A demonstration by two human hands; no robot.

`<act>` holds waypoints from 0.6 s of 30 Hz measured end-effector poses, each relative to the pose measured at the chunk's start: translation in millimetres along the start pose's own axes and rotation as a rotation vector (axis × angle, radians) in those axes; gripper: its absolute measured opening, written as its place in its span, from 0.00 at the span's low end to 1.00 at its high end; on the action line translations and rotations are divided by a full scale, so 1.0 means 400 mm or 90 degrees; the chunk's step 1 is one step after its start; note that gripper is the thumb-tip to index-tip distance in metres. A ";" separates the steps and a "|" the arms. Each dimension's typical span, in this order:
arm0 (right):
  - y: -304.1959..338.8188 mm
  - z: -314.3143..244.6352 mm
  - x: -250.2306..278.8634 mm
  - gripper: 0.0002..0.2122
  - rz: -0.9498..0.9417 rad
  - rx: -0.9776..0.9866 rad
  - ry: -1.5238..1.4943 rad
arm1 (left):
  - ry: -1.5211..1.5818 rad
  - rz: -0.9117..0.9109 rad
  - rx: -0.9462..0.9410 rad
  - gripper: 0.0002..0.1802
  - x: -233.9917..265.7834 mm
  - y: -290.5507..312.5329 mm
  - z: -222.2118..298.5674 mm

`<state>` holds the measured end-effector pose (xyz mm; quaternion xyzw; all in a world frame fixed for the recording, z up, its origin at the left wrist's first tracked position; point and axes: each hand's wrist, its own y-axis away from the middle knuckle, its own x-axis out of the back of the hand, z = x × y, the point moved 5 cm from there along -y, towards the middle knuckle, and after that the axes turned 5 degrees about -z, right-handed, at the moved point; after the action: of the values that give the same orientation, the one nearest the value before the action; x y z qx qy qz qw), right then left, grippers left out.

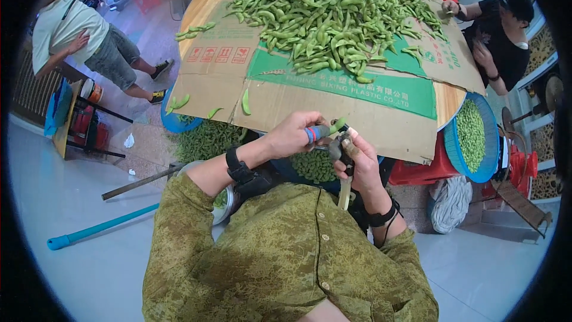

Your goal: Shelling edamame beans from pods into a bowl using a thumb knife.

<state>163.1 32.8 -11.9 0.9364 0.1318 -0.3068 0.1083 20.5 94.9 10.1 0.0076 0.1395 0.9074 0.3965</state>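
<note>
My left hand [295, 134] is closed, pinching a green soybean pod [338, 125] between thumb and forefinger. Blue and red wrapping covers one of its fingers. Close beside it, my right hand [363, 158] is closed around a small dark hand tool with a pale handle [345, 194] that sticks out below the palm; its exact kind is hard to make out. The tool's upper end is by the pod. Both hands are just off the near edge of a flattened cardboard sheet [220, 92], above a container of shelled green beans [314, 166].
A large heap of soybean pods [333, 18] covers the table's far part. Blue basins of beans [471, 134] and pods [208, 140] stand right and left below the edge. A co-worker [500, 36] sits at the right; another person [89, 42] stands left. A blue pole [107, 225] lies lower left.
</note>
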 end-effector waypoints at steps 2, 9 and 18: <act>0.000 -0.003 -0.008 0.17 -0.037 0.018 -0.020 | 0.026 -0.015 0.000 0.08 -0.014 0.010 -0.007; 0.009 -0.016 -0.030 0.20 -0.062 0.014 -0.055 | 0.030 0.011 -0.057 0.08 -0.021 0.010 -0.010; 0.006 -0.009 -0.031 0.19 -0.051 0.037 -0.033 | -0.182 0.113 -0.248 0.07 -0.025 0.029 0.014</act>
<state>156.3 29.4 -1.4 0.9248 0.1570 -0.3389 0.0723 19.7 81.5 19.5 0.0718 -0.0963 0.9381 0.3248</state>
